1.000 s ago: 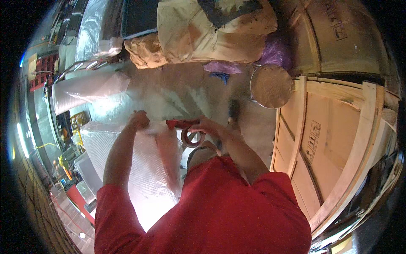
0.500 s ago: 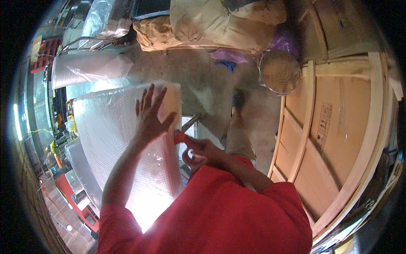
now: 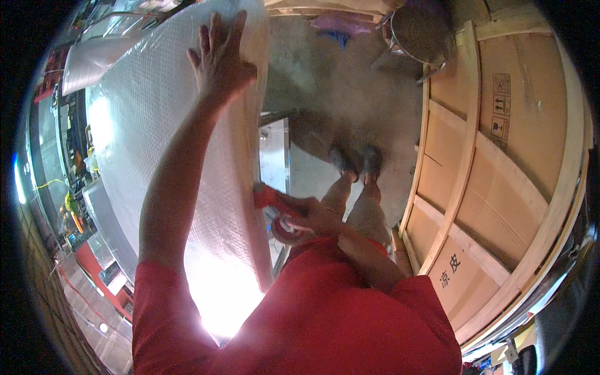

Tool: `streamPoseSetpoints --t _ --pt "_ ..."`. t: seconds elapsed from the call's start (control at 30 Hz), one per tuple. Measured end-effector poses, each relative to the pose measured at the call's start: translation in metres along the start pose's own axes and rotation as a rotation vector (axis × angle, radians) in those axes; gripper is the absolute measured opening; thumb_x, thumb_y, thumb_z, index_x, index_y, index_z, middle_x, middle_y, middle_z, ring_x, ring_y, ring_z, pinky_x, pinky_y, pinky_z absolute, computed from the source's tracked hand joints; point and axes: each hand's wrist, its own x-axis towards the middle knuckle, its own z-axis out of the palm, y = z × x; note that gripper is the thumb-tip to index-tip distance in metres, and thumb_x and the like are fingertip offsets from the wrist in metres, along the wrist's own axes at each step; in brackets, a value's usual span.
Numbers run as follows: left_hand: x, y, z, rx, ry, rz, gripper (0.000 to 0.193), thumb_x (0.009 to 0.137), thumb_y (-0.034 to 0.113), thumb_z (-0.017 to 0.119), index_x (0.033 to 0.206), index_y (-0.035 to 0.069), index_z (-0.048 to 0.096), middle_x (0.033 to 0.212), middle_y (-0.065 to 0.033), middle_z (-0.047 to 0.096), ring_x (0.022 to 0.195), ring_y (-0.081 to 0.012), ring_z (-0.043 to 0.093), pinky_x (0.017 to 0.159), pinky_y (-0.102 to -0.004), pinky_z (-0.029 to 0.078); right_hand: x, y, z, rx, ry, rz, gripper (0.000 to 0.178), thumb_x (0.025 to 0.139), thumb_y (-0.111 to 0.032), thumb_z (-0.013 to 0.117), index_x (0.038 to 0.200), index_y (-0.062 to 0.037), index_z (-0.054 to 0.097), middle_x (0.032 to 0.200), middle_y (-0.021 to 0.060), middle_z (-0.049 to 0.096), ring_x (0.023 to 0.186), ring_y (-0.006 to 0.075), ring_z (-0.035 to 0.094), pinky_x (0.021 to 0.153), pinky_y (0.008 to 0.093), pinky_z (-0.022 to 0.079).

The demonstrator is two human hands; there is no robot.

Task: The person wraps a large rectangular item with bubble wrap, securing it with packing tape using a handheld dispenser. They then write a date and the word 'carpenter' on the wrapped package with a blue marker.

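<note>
A large, box-like item wrapped in clear bubble wrap (image 3: 147, 131) fills the left of the head view, with a brownish edge facing me. Across its far end lies my left hand (image 3: 220, 70), palm down and fingers spread. My right hand (image 3: 317, 215) grips a red tape dispenser (image 3: 270, 198) close to my waist. The dispenser's head is against or very near the wrapped item's side edge; contact is hard to tell. A tape roll (image 3: 287, 231) shows under the hand.
To the right stands a big wooden crate frame (image 3: 472, 125) with cardboard panels. A round stool (image 3: 422, 31) is at the far right, near purple plastic (image 3: 340, 24) on the floor. Beneath the wrapped item is a pale metal stand (image 3: 275, 156). A plastic-covered roll (image 3: 94, 62) lies far left.
My left hand has slid farther along the wrap. The view has shifted, so both my feet now show and the stool sits higher. My right hand still holds the tape dispenser by the edge.
</note>
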Motion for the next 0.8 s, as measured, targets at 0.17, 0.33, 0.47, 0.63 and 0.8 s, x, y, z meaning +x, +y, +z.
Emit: streamPoseSetpoints --t 0.17,0.33,0.47,0.63,0.8 --pt "-0.079 0.041 -0.057 -0.121 -0.127 -0.195 0.105 0.079 0.046 0.077 0.161 0.019 0.018 0.165 -0.0242 0.016 0.151 -0.0489 0.012 0.114 -0.0739 0.01 0.001 0.013 -0.014 -0.067 0.024 -0.129 0.061 0.089 -0.023 0.073 0.143 -0.0022 0.054 0.119 0.0051 0.069 0.108 0.0129 0.057 0.1 0.0309 0.043" --pt "-0.278 0.036 -0.066 0.015 -0.306 -0.279 0.106 0.078 0.039 0.076 0.162 0.02 0.014 0.167 -0.0242 0.005 0.151 -0.0514 0.006 0.115 -0.0725 0.007 -0.001 0.021 -0.011 0.028 0.08 -0.306 0.058 0.088 -0.021 0.072 0.142 -0.0037 0.056 0.117 0.0054 0.07 0.107 0.0124 0.058 0.099 0.0308 0.043" --pt "-0.318 -0.012 -0.033 0.043 -0.107 -0.169 0.101 0.074 0.035 0.076 0.16 0.024 0.025 0.168 -0.016 0.014 0.153 -0.0439 0.014 0.117 -0.0678 0.011 -0.041 0.072 0.039 -0.092 0.129 -0.075 0.047 0.087 -0.02 0.073 0.129 -0.0009 0.065 0.115 0.0048 0.07 0.103 0.0115 0.058 0.095 0.0311 0.046" --pt "-0.295 -0.024 -0.027 0.0 -0.032 -0.037 0.1 0.072 0.034 0.076 0.159 0.03 0.026 0.167 -0.0145 0.018 0.152 -0.042 0.018 0.117 -0.0675 0.014 -0.098 0.162 0.139 0.233 -0.028 -0.208 0.066 0.085 -0.019 0.076 0.145 -0.0045 0.053 0.122 0.0036 0.066 0.107 0.0097 0.054 0.098 0.0282 0.043" --pt "-0.288 -0.012 -0.035 0.141 -0.053 -0.046 0.102 0.077 0.039 0.077 0.16 0.017 0.021 0.164 -0.0189 0.024 0.151 -0.0395 0.023 0.119 -0.0603 0.02 -0.084 0.181 0.121 0.147 -0.078 -0.225 0.067 0.085 -0.012 0.075 0.147 -0.0059 0.051 0.122 0.0038 0.068 0.107 0.0096 0.056 0.1 0.0269 0.042"
